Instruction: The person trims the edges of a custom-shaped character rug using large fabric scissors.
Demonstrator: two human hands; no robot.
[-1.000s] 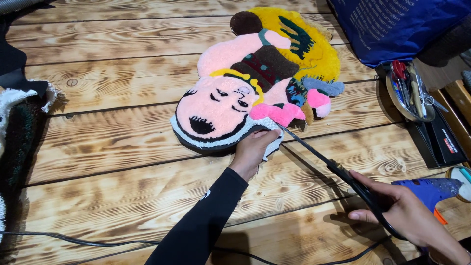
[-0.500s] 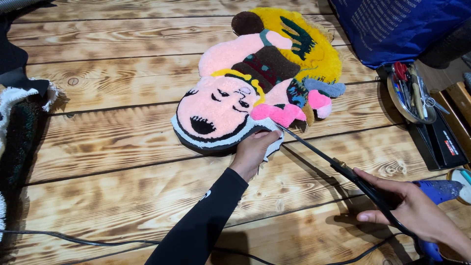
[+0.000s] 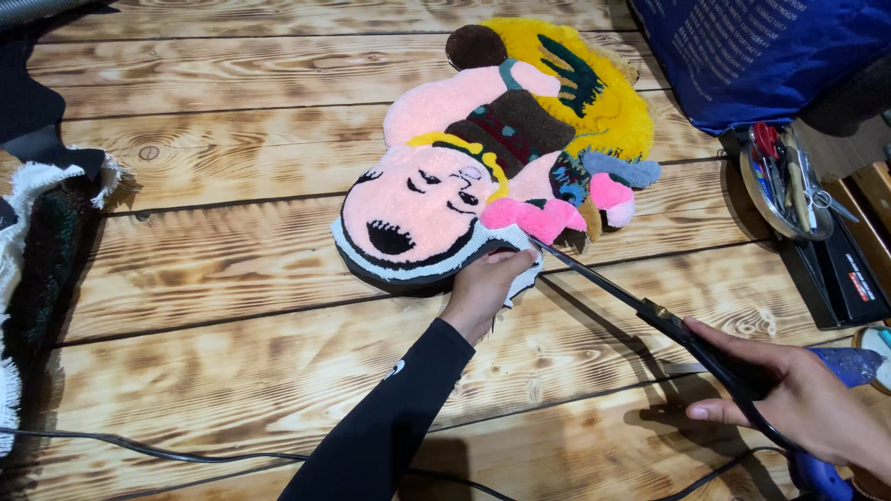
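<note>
The left hand [image 3: 484, 286] is pinching the white backing edge of the tufted rug [image 3: 492, 148] (centre of frame) while the right hand [image 3: 798, 399], clamped around long black scissors [image 3: 640, 306], is trimming there, which calls for steady snips along the edge.

a: ok counting time. one tufted rug [image 3: 492, 158], one pair of long black scissors [image 3: 650, 315], two hands, left [image 3: 484, 288] and right [image 3: 803, 394].

b: plus one blue glue gun [image 3: 849, 366], one blue bag [image 3: 752, 46], one round tin of tools [image 3: 784, 181]. second rug piece [image 3: 32, 278] at the left edge, so two rugs.
</note>
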